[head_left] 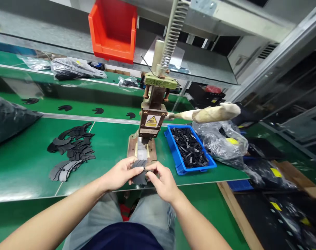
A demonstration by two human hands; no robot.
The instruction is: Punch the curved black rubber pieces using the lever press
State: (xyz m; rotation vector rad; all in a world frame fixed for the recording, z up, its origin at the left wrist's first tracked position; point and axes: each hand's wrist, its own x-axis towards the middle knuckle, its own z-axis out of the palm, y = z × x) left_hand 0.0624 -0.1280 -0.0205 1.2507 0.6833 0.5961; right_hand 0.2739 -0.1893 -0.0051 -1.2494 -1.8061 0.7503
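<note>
My left hand [124, 173] grips a dark grey curved plastic piece [139, 177] at the table's front edge. On that piece's right side, my right hand [160, 178] pinches with thumb and forefinger; a small dark part seems to be between them, too small to name. Just beyond both hands stands a hand press [152, 119] with a yellow warning label and a wrapped lever [212, 113] reaching right. Similar curved black pieces [74, 144] lie in a loose pile to the left. A blue tray [182, 171] full of small black parts sits right of the press.
A clear plastic bag [217, 142] lies beside the tray. Several black pieces [97, 110] rest in a row behind the table. An orange-red bin [113, 52] stands on the shelf above. A dark bag [9, 118] is at the far left. Cartons [290, 173] stand at right.
</note>
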